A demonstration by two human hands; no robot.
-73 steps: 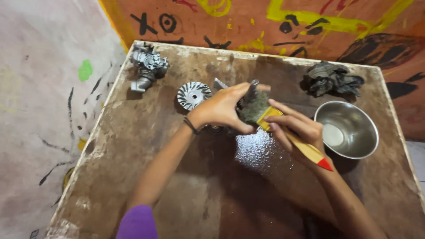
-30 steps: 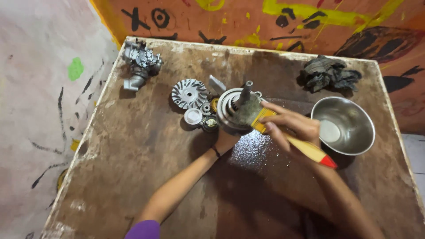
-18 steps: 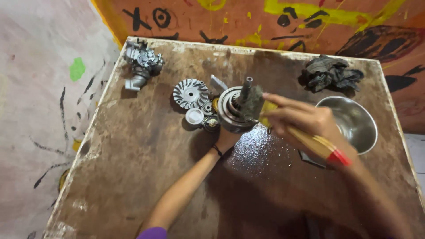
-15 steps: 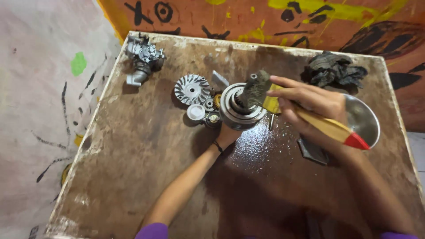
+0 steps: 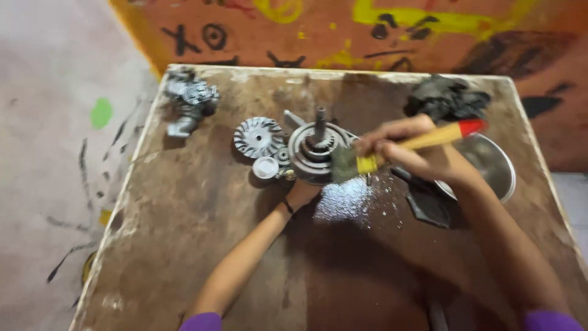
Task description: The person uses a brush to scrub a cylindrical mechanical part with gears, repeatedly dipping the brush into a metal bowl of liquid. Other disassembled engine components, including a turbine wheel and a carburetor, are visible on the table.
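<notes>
Wooden-handled brush [image 5: 404,147], gripped by the right hand [image 5: 409,152], has swung flat, bristles now at the near rim of the clutch drum [image 5: 313,149] that the left hand [image 5: 301,191], probably cupped, holds above the table [image 5: 184,208].

A rough repair workshop: a stained, wet wooden counter [image 5: 184,214] carries loose engine parts, a carburettor [image 5: 187,101] far left, a finned metal disc [image 5: 257,136], a greasy rag [image 5: 446,98] far right, below a paint-scrawled orange wall [image 5: 343,30].
</notes>
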